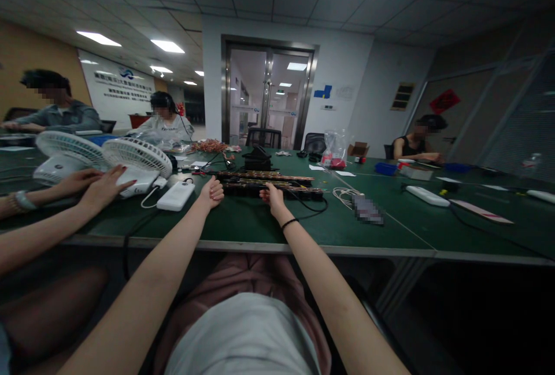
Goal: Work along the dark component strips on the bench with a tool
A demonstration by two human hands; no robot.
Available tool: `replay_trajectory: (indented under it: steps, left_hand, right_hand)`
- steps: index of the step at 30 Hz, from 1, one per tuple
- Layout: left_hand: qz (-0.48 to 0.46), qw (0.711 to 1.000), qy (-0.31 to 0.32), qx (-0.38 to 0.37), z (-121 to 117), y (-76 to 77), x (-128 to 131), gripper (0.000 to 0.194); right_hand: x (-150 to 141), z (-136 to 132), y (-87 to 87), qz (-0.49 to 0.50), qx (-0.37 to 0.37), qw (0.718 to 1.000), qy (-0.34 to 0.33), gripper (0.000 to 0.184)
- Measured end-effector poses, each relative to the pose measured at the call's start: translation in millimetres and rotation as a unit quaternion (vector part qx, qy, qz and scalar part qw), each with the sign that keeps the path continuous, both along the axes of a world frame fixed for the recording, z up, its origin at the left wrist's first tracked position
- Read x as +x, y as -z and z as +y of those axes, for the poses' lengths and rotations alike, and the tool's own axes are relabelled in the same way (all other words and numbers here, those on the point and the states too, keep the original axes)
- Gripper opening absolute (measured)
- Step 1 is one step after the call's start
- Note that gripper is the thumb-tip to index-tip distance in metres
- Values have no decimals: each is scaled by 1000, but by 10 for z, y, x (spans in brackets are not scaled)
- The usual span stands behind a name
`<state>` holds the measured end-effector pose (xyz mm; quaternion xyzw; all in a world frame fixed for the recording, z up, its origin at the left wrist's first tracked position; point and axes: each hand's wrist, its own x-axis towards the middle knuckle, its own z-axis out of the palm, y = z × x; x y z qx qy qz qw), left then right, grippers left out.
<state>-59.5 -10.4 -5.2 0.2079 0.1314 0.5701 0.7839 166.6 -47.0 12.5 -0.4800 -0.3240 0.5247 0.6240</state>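
Long thin dark rods with copper-coloured stripes (286, 177) lie across the table in a pile. My left hand (212, 192) is curled closed at the pile's left end, palm side turned up. Its fingers hide whatever may be inside. At the near side of the pile, my right hand (273, 199) is closed in a pinch, wearing a dark band at the wrist. What the pinch holds is too small and dark to make out. A black cable (318, 211) loops on the table just right of this hand. Behind the rods stands a black object (258, 158).
To my left, another person's hands (102, 187) rest by two white fans (139, 158). A white power bank (176, 196) lies nearby. A blurred phone-like object (367, 208) with a pale cable and a long white device (428, 196) are to the right. Other people sit around the table.
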Motion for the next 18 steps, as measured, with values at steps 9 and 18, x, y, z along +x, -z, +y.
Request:
replay_trajectory:
  steps: [9, 18]
  left_hand:
    - [3, 1000, -5, 3, 9, 6, -8, 58]
    - [14, 999, -31, 0, 21, 4, 1, 59]
  right_hand:
    - [12, -15, -8, -5, -5, 1000, -3, 23]
    - [17, -11, -4, -8, -10, 1000, -5, 22]
